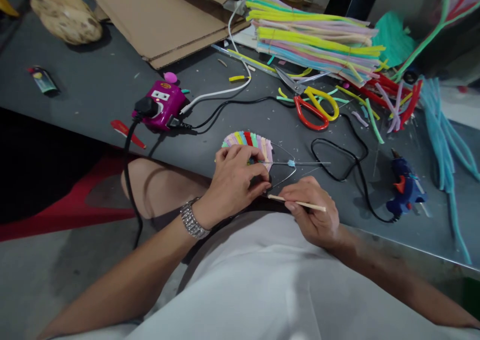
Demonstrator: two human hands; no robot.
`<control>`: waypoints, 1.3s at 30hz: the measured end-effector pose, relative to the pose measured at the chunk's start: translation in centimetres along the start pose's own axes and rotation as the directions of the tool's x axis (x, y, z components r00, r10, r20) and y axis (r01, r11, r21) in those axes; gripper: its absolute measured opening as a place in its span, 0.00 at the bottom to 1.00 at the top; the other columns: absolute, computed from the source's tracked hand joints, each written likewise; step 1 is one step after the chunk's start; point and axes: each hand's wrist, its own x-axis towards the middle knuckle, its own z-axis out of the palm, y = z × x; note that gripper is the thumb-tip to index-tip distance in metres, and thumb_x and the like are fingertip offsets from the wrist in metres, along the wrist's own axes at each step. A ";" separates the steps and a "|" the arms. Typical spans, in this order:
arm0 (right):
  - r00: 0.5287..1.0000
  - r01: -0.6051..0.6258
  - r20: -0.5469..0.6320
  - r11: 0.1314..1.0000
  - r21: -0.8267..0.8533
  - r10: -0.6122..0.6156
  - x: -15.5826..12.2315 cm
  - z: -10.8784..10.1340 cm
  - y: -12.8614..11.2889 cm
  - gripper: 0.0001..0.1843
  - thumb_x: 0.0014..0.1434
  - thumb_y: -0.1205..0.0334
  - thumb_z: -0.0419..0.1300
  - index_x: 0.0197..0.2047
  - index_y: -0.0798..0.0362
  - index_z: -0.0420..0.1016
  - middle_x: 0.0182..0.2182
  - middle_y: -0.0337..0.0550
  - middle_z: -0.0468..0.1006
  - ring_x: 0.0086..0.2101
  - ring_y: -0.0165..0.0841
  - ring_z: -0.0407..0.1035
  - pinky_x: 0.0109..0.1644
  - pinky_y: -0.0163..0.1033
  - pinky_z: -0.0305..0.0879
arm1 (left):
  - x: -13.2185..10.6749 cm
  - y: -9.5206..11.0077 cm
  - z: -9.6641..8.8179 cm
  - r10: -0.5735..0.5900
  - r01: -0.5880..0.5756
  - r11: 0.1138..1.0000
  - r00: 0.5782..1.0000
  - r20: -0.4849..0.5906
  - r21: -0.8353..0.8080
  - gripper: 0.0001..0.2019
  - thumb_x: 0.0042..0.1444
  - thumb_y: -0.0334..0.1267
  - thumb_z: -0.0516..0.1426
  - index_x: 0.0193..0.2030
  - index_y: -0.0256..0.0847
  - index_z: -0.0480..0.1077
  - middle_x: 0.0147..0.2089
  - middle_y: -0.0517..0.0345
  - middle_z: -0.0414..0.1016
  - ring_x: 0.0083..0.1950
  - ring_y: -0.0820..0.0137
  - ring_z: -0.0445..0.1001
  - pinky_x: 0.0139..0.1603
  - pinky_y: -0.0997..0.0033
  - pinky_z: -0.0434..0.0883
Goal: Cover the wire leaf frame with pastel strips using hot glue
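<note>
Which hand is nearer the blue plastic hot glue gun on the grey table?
Right. The right hand is closer, holding a thin wooden stick some way left of the blue plastic hot glue gun; the left hand lies farther left, on the wire frame.

We record a dark grey worktable (101, 100) along the far side, a red plastic seat (63, 205) at left, and grey concrete floor (37, 285) at near left.

My only feed comes from a camera worn on the person's head, looking forward and down from just above the white shirt (240, 290). It sits close over the left hand (232, 185) and right hand (313, 215), and the grey worktop (93, 90) spreads beyond them, its front edge slanting across the frame.
</note>
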 end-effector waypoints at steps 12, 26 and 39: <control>0.828 -0.526 -0.086 0.821 0.223 0.554 -0.1 -1.5 -2.0 0.17 0.63 0.64 0.67 0.55 0.47 0.76 0.28 0.35 0.81 0.23 0.27 0.72 0.27 0.34 0.70 | 0.6 0.3 -0.2 -0.046 0.046 0.999 0.998 0.034 -0.009 0.06 0.55 0.42 0.70 0.35 0.47 0.80 0.55 0.54 0.75 0.59 0.55 0.68 0.59 0.48 0.56; 0.920 -0.363 -0.080 0.912 0.192 0.383 -0.5 0.2 -1.5 0.09 0.68 0.56 0.63 0.39 0.49 0.82 0.35 0.43 0.84 0.30 0.31 0.74 0.31 0.37 0.70 | 1.5 -0.1 -0.2 -0.063 0.067 0.996 0.996 0.069 -0.057 0.06 0.53 0.42 0.71 0.32 0.47 0.81 0.52 0.56 0.76 0.56 0.55 0.66 0.57 0.49 0.54; 0.986 0.153 0.101 0.955 -0.253 -0.132 1.7 0.8 -0.2 0.09 0.70 0.70 0.54 0.46 0.48 0.73 0.34 0.42 0.85 0.36 0.34 0.81 0.45 0.43 0.70 | 2.3 0.1 -0.5 -0.069 0.079 0.993 0.992 0.104 -0.093 0.08 0.55 0.43 0.69 0.29 0.43 0.81 0.47 0.55 0.75 0.54 0.56 0.66 0.55 0.50 0.53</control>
